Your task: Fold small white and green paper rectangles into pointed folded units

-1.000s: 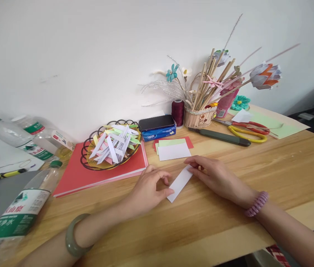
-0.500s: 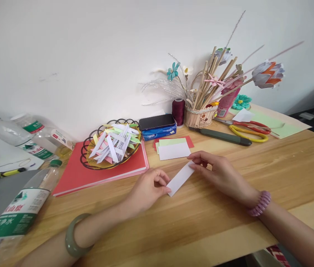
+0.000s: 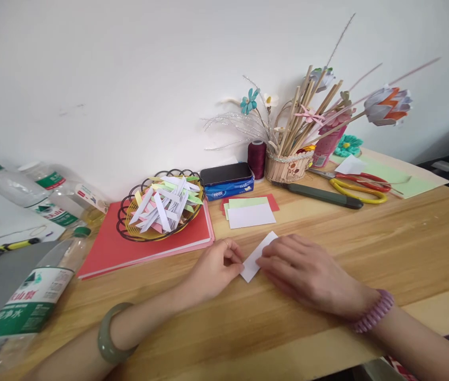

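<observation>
- Currently, a white paper strip [image 3: 253, 263] is down at the wooden table [image 3: 192, 338], right of the woven basket [image 3: 132, 232] and nearer the person than it.
- Left hand [image 3: 214, 270], also right of the basket and nearer the person: thumb and fingers are pinched narrowly on the strip's near end.
- Right hand [image 3: 307, 272], farther right of the basket: fingers bunched close together over the strip's long edge; whether they grip it or only press, I cannot tell.
- Red paper [image 3: 99, 251] lies beneath the basket, which holds folded paper strips [image 3: 163, 212].
- Right of the basket are small cut sheets [image 3: 251, 216], white uppermost, and a blue packet [image 3: 228, 189] bearing a black phone [image 3: 226, 173].
- Well right of the basket lie scissors [image 3: 358, 197].
</observation>
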`<state>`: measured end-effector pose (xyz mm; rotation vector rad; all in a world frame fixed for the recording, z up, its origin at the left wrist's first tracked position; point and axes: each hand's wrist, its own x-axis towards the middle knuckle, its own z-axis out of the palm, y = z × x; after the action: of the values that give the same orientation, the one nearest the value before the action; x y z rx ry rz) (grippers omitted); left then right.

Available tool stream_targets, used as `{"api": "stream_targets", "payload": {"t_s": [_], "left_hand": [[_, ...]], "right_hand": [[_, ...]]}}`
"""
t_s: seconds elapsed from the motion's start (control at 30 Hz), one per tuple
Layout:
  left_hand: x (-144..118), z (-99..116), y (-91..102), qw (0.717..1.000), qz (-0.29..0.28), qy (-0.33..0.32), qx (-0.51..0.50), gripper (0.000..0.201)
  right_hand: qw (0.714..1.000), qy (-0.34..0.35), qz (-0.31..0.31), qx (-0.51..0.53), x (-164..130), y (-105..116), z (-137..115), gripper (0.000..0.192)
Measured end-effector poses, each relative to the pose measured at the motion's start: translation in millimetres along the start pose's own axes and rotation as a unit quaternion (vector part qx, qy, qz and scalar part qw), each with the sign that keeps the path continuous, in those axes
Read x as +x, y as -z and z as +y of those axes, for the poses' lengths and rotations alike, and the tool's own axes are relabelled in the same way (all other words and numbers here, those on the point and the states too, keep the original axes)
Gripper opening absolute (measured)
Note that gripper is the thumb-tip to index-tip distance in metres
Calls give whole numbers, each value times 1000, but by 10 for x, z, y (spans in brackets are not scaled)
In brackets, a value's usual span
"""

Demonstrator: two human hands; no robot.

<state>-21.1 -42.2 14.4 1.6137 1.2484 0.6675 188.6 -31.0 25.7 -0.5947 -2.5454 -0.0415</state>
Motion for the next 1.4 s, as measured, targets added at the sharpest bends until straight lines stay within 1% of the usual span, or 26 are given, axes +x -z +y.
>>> {"api": "stream_targets", "payload": {"t_s": [0.03,0.07,0.17,0.37,0.43,0.53,0.57,0.63,0.87,1.07,1.17,1.3,1.4], "left_hand": [[6,0,-2,1000,0,3,-1,14],[12,-2,-3,1000,0,5,0,14],[23,-13,-1,1000,-4,5,10,14],[-9,9,44,998,-19,-18,57,10],[-29,29,76,993,-8,-49,105,9],[-43,38,120,975,14,-121,187,14],[-43,33,129,969,17,-140,202,16],[-40,19,138,966,17,-151,208,18],[-34,17,123,974,13,-107,200,22],[-18,41,116,982,-14,-72,171,22],[-10,28,115,986,-16,-64,155,22],[-16,7,115,984,-7,-71,161,23],[-27,-3,122,978,5,-106,177,21]], "right_hand": [[999,48,-12,-19,19,3,-38,17],[996,80,-25,-38,37,0,-67,18],[991,103,-49,-72,75,-36,-101,24],[989,113,-54,-77,63,-95,-83,30],[990,106,-64,-73,58,-97,-78,30],[991,91,-82,-62,59,-95,-76,29],[991,87,-85,-58,60,-94,-78,29],[992,82,-88,-50,60,-90,-83,30],[990,94,-88,-55,90,-68,-93,33],[990,111,-56,-64,127,-83,-100,34],[990,114,-45,-65,108,-91,-99,35],[991,114,-41,-60,76,-103,-93,36],[991,113,-43,-55,63,-108,-86,37]]}}
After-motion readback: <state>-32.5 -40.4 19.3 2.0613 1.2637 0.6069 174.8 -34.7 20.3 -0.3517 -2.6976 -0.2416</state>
